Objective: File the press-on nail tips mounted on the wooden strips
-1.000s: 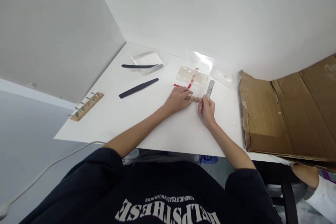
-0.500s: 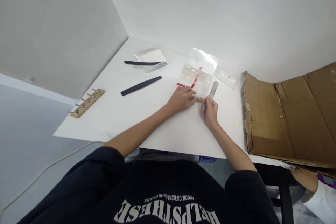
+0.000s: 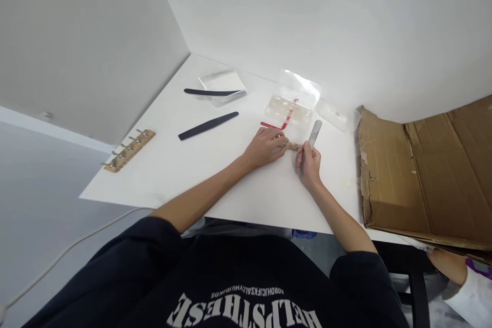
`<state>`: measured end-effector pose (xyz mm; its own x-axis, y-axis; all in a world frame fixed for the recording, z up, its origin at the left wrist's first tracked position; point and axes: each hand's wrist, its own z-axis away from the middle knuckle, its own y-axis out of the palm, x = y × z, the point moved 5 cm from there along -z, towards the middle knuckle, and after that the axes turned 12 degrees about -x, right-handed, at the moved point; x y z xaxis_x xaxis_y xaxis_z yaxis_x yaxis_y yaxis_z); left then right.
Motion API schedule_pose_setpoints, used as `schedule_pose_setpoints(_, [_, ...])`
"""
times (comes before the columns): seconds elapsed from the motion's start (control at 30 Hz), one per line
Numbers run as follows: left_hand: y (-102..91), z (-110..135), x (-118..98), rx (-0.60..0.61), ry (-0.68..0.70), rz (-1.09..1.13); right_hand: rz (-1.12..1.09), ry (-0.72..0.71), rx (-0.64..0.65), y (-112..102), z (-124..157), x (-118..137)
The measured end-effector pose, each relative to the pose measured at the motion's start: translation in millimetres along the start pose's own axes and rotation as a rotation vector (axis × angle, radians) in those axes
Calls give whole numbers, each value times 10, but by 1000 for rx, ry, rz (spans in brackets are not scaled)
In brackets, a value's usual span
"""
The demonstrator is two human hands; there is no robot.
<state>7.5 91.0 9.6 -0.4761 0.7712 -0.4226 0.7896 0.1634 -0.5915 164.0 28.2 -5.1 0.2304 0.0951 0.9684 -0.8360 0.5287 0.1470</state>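
Grips a grey pen-shaped tool (image 3: 315, 131) in the right hand (image 3: 310, 165), with fingers folded closely around its lower part and with its upper end standing out, leaning away to the right. Bends the left hand (image 3: 265, 148) over the left end of a narrow brown strip (image 3: 294, 146). Cannot tell, with the contact covered by the fingers, how to name this second hold — pinching the strip or only resting on it. Has the strip between both hands, on the white table (image 3: 184, 179), with its right end just beside the right hand; too small for reading its details.

Has just beyond the left hand a red band (image 3: 271, 125), bent in an angle and passing up across an open clear case (image 3: 271, 108). Has to the right of this case a pale clear item (image 3: 333, 115), hard to make out.

Farther to the left, has two dark flat strips: a nearer one (image 3: 208, 126), and a farther one (image 3: 209, 93) touching a clear packet (image 3: 226, 82). Has near the left table edge a wooden rail with metal hooks (image 3: 129, 151) — and on the right side an open cardboard box (image 3: 392, 179). Shows at lower right another person's arm (image 3: 449, 265), partly under the box.
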Motion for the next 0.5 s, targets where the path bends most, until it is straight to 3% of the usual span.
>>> schedule_pose_setpoints(0.5, [-1,-27,-1,1,66,-76,10,8,7,-3,-2,-25])
